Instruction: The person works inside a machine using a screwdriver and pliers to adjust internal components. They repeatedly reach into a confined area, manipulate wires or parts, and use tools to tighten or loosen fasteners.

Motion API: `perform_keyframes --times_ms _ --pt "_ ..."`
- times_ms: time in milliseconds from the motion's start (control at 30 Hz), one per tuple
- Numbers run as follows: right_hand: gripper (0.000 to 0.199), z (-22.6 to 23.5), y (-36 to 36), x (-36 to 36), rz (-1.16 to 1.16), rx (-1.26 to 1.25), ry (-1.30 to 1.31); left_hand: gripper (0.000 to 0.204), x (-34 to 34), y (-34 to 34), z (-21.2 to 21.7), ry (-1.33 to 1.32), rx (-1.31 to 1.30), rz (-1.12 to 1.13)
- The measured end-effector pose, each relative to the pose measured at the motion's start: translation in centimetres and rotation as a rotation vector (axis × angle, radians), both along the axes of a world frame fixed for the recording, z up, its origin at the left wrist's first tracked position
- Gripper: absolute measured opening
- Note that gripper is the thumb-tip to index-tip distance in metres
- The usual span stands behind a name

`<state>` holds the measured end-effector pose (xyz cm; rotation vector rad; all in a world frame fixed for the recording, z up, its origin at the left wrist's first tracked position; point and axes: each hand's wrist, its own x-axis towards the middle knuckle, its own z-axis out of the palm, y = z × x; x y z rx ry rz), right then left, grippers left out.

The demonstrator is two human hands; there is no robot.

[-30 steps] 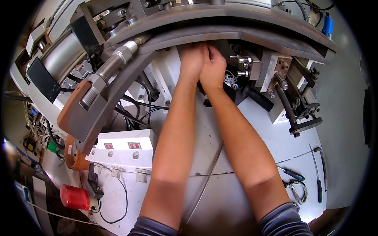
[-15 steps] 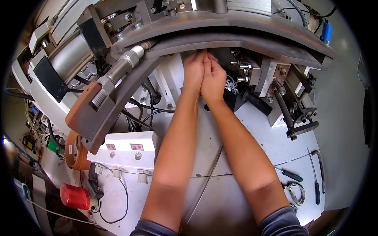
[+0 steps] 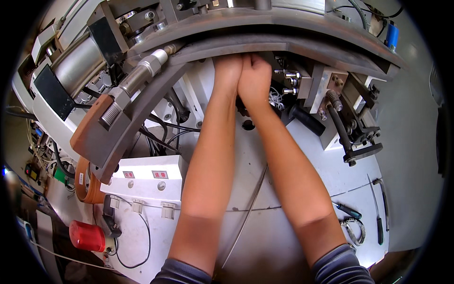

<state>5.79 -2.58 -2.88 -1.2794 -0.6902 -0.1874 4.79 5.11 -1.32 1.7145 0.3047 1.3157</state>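
Reaching straight ahead, both forearms run up from the lower edge and meet at the wrists, the left hand (image 3: 228,71) and right hand (image 3: 255,78) pressed side by side, knuckles touching. Their fingers go up under the curved steel rail (image 3: 265,45), a heavy, dull grey arc of flat bar that bends across the top of the view, so the fingertips are hidden and I cannot tell whether either grip is closed on anything or simply resting against the metal. Dark grey ribbed cuffs show at both elbows. Just right of the right hand sits a cluster of bright bolts (image 3: 289,81) and a short black cylinder handle (image 3: 306,119). Off to the left, a brushed metal cylinder (image 3: 78,64) with a threaded rod (image 3: 137,75) leads into a rust-brown clevis block (image 3: 97,128). Below that, a white box with two red labels (image 3: 144,180) stands on the white tabletop (image 3: 265,236), and a glossy red lamp dome (image 3: 87,235) lies near the lower left. Screwdrivers (image 3: 347,210) rest at the right edge.
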Motion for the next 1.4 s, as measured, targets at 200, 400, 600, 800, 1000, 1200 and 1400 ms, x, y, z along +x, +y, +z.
perform_keyframes --times_ms 200,400,600,800,1000,1200,1400 --pt "0.03 -3.5 1.4 -0.9 0.011 0.24 -0.04 0.037 -2.3 -1.3 -1.2 0.06 -0.19 -0.299" --pt "0.03 -4.5 1.2 -1.0 0.064 0.164 0.025 0.036 -2.4 -1.2 -2.4 0.009 -0.289 -0.368" --pt "0.032 -2.9 1.1 -0.4 -0.025 0.162 -0.094 0.033 -2.5 -1.3 -1.1 0.005 -0.101 -0.257" --pt "0.031 -1.6 1.1 -1.7 -0.096 0.199 -0.081 0.032 -3.3 -2.2 0.8 0.025 -0.242 -0.275" --pt "0.03 -3.0 1.0 -1.4 0.003 0.167 -0.004 0.033 -2.9 -1.8 -0.8 0.053 -0.251 -0.335" --pt "0.03 0.8 -0.4 -2.3 0.004 0.041 -0.015 0.027 -1.3 1.3 -0.2 -0.022 -0.106 -0.167" --pt "0.031 3.5 -3.1 -3.9 0.083 -0.139 0.097 0.026 -3.9 -3.4 2.1 -0.259 -0.635 -0.503"
